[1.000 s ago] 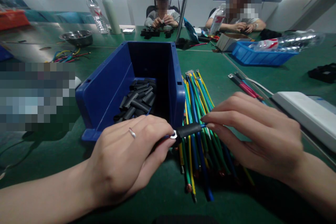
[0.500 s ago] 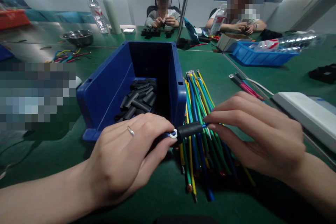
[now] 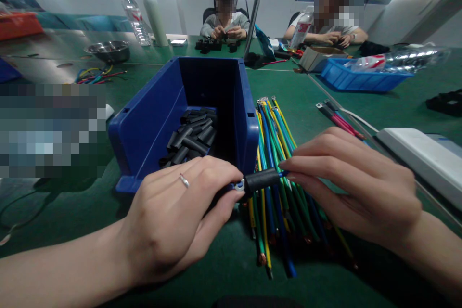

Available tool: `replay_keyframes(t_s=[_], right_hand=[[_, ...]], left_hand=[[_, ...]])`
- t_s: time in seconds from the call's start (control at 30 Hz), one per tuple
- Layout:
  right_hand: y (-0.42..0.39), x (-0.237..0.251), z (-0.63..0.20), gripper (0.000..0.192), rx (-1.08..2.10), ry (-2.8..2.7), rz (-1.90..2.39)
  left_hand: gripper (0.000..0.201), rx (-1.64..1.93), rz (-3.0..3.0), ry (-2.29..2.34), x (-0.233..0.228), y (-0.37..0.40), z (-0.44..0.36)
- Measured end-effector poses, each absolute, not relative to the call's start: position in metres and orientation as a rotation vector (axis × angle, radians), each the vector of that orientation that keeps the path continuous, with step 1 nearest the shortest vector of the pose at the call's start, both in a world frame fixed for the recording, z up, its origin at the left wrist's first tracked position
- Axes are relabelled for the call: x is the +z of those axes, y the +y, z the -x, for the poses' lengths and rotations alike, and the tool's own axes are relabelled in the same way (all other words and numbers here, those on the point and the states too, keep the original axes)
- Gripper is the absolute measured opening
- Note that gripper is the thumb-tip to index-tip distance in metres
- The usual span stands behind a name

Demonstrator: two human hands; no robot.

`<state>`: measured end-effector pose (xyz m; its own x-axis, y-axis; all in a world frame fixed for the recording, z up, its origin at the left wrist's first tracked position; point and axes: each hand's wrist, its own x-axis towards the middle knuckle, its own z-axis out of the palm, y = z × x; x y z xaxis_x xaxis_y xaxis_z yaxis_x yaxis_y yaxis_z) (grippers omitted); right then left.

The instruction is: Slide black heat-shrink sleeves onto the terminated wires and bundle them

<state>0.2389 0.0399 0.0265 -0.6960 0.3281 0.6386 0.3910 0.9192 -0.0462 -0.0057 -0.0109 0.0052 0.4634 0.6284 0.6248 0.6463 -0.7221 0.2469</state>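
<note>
My left hand (image 3: 180, 216) pinches the metal ring terminal (image 3: 238, 185) at the end of a blue wire. A black sleeve (image 3: 262, 179) covers the wire just behind the terminal. My right hand (image 3: 353, 183) grips the blue wire at the sleeve's other end. Both hands hover over a bundle of blue, green and yellow wires (image 3: 274, 163) lying on the green table. A blue bin (image 3: 151, 125) holding several black sleeves (image 3: 191, 137) stands just behind my left hand.
A white device (image 3: 422, 159) lies at the right, red wires (image 3: 337, 118) beside it. Farther back are a blue tray (image 3: 357, 79), a steel bowl (image 3: 107, 50), loose coloured wires (image 3: 96, 76) and a bottle (image 3: 133, 18). Two people sit across the table handling small parts.
Almost nothing differs; both hands and the held wire have shifted very slightly to the right, keeping the same grip.
</note>
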Motion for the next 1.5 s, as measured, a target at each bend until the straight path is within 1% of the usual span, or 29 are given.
replay_keyframes(t_s=[0.27, 0.47, 0.6, 0.83, 1.1, 1.17, 1.4, 1.5], right_hand=[[0.04, 0.026, -0.24, 0.011, -0.15, -2.386, 0.487], [0.04, 0.027, -0.239, 0.013, -0.1, -2.391, 0.477], [0.039, 0.023, -0.24, 0.01, -0.024, -2.408, 0.5], [0.038, 0.021, -0.24, 0.007, -0.038, -2.395, 0.555], [0.037, 0.022, -0.24, 0.024, -0.041, -2.454, 0.54], [0.037, 0.021, -0.239, 0.026, -0.034, -2.458, 0.524], [0.036, 0.015, -0.235, 0.016, -0.017, -2.43, 0.519], [0.036, 0.015, -0.235, 0.015, -0.008, -2.434, 0.516]], left_hand=[[0.013, -1.144, 2.672, -1.163, 0.004, -0.011, 0.007], [0.014, -1.157, 2.702, -1.155, 0.006, -0.011, 0.008], [0.015, -1.169, 2.713, -1.18, 0.007, -0.012, 0.007], [0.013, -1.195, 2.699, -1.295, 0.008, -0.013, 0.006], [0.014, -1.186, 2.692, -1.282, 0.007, -0.014, 0.006], [0.015, -1.179, 2.691, -1.261, 0.006, -0.013, 0.006], [0.013, -1.176, 2.7, -1.224, 0.007, -0.012, 0.006], [0.014, -1.163, 2.688, -1.212, 0.007, -0.014, 0.008]])
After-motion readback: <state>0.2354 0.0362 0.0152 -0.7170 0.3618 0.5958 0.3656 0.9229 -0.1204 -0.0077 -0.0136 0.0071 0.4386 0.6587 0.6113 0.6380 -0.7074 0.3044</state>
